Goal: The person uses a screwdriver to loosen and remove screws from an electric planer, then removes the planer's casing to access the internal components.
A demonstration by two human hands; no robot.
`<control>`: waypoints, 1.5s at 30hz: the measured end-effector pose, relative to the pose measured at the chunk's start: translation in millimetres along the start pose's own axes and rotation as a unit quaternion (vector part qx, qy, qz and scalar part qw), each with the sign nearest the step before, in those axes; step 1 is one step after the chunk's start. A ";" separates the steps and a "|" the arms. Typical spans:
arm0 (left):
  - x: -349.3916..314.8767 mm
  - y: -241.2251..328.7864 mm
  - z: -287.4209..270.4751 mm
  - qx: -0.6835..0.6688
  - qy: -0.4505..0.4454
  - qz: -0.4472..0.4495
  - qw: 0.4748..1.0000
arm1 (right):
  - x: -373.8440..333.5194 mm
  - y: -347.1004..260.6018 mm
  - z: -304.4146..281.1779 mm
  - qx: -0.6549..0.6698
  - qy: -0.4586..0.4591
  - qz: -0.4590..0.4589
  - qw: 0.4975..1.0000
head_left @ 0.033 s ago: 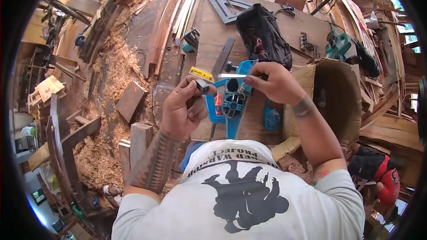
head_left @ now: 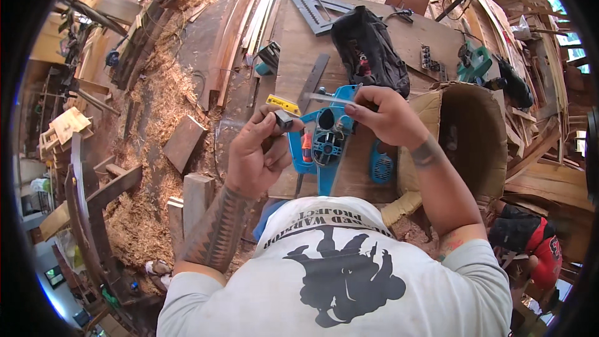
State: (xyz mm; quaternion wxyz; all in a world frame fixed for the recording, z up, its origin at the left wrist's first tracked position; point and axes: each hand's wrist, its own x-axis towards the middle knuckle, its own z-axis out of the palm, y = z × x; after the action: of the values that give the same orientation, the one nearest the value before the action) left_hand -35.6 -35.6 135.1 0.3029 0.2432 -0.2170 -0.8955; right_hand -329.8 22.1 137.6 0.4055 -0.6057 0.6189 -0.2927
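My left hand (head_left: 257, 153) pinches a small dark block (head_left: 284, 120) between thumb and fingers. A thin, flat metal strip (head_left: 326, 98) sticks out to the left from my right hand (head_left: 390, 117), gripped between thumb and fingers. Below and between the hands, a blue electric planer (head_left: 326, 178) lies on the wooden table, its round opening and inner parts showing. An orange-handled tool (head_left: 306, 148) rests against it. Just beyond my left hand is a yellow piece (head_left: 282, 103), perhaps a small box. The strip passes above the planer's far end.
A dark metal bar (head_left: 313, 80), a black bag (head_left: 371, 50) and a grey triangular square (head_left: 317, 11) lie farther up the table (head_left: 430, 34). An open cardboard box (head_left: 415, 125) stands at my right. Shavings (head_left: 168, 93) cover the left floor. A person in red (head_left: 544, 262) is at lower right.
The metal strip in my right hand has tilted, its left end rising slightly away from me. My left hand and the block have hardly moved.
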 end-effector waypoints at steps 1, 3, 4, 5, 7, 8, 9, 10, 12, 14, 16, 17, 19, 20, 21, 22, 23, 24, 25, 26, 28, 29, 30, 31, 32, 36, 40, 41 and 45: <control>-1.1 0.9 7.3 0.013 0.015 0.018 1.000 | -5.2 -2.7 3.2 0.088 0.013 0.007 0.996; -2.3 -2.0 16.1 0.030 0.025 0.037 0.999 | -18.5 -11.8 12.5 0.176 0.030 0.010 0.984; -1.9 -5.7 17.7 0.092 0.024 0.103 0.990 | -26.7 -19.4 21.2 0.249 0.014 0.005 0.968; -2.2 -7.9 18.6 0.153 0.022 0.170 0.973 | -34.3 -28.3 30.8 0.322 -0.001 0.000 0.947; -6.0 -8.8 21.0 0.225 0.012 0.213 0.951 | -44.3 -48.5 44.4 0.406 -0.010 -0.007 0.914; -8.2 -8.8 22.8 0.292 0.006 0.259 0.921 | -46.3 -56.0 48.4 0.408 -0.005 -0.009 0.913; -10.5 -9.4 26.5 0.283 0.010 0.265 0.921 | -47.9 -61.5 53.0 0.430 0.003 -0.015 0.903; -12.1 -9.4 30.3 0.286 0.007 0.263 0.921 | -49.1 -67.5 57.4 0.452 0.011 -0.021 0.892; -15.1 -8.3 38.1 0.233 0.006 0.253 0.939 | -53.3 -77.9 63.6 0.475 0.043 -0.037 0.878; -19.2 -6.8 48.6 0.194 0.000 0.235 0.952 | -57.4 -82.2 66.2 0.399 0.087 -0.055 0.911; -23.4 -5.4 53.5 0.150 -0.004 0.221 0.964 | -58.0 -85.3 62.6 0.305 0.116 -0.144 0.934; -25.5 -4.5 54.3 0.148 0.001 0.203 0.968 | -58.5 -87.3 60.2 0.205 0.141 -0.227 0.942; -28.7 -1.6 57.3 0.144 0.008 0.190 0.971 | -63.4 -98.2 50.5 0.220 0.100 -0.203 0.949; -30.1 1.0 61.0 0.091 0.021 0.149 0.984 | -65.1 -101.0 46.8 0.234 0.059 -0.175 0.954; -31.5 2.2 62.8 0.036 0.032 0.107 0.993 | -65.5 -98.1 46.9 0.232 0.056 -0.177 0.955; -31.4 2.6 61.2 0.034 0.031 0.111 0.993 | -65.1 -92.7 48.4 0.256 0.029 -0.181 0.949; -30.1 2.5 58.0 0.014 0.027 0.085 0.996 | -65.7 -89.4 47.9 0.279 0.002 -0.184 0.942; -28.4 2.3 54.9 -0.008 0.029 0.060 0.998 | -67.0 -86.7 42.9 0.279 -0.006 -0.184 0.943; -27.0 2.0 52.7 -0.011 0.033 0.064 0.997 | -69.3 -83.2 36.7 0.293 -0.068 -0.150 0.942; -25.2 1.3 51.0 -0.019 0.046 0.040 0.998 | -70.3 -80.8 31.6 0.305 -0.129 -0.114 0.937; -24.4 -5.3 42.8 -0.037 0.057 0.018 0.998 | -79.8 -81.3 29.3 0.388 -0.153 -0.057 0.907; -24.0 -7.7 38.2 -0.045 0.054 0.000 0.998 | -81.9 -82.4 28.0 0.427 -0.164 -0.028 0.889; -23.4 -10.2 35.3 -0.053 0.049 -0.017 0.997 | -84.8 -84.5 25.8 0.465 -0.172 0.002 0.869; -22.2 -12.7 32.5 -0.060 0.049 -0.015 0.997 | -86.1 -86.5 23.5 0.441 -0.163 -0.022 0.882; -20.9 -15.0 29.9 -0.065 0.055 -0.027 0.996 | -87.1 -87.7 21.0 0.418 -0.155 -0.046 0.894; -18.2 -18.9 37.2 -0.055 0.101 -0.020 0.993 | -91.7 -101.5 11.3 0.280 -0.196 -0.079 0.937; -15.7 -20.8 34.1 -0.062 0.078 -0.012 0.995 | -101.6 -98.9 18.5 0.325 -0.115 -0.065 0.936; -13.3 -22.0 32.3 -0.064 0.076 -0.013 0.995 | -105.0 -96.6 16.6 0.351 -0.093 -0.045 0.931; -19.1 -21.5 34.9 -0.050 0.079 -0.001 0.996 | -99.5 -115.8 4.2 0.415 -0.122 -0.185 0.882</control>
State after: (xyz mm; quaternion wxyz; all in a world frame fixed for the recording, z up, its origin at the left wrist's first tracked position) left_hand -51.5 0.7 156.9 0.3303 0.2975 -0.1473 -0.8836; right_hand -273.1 109.9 248.9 0.6306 -0.5165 0.2630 -0.5161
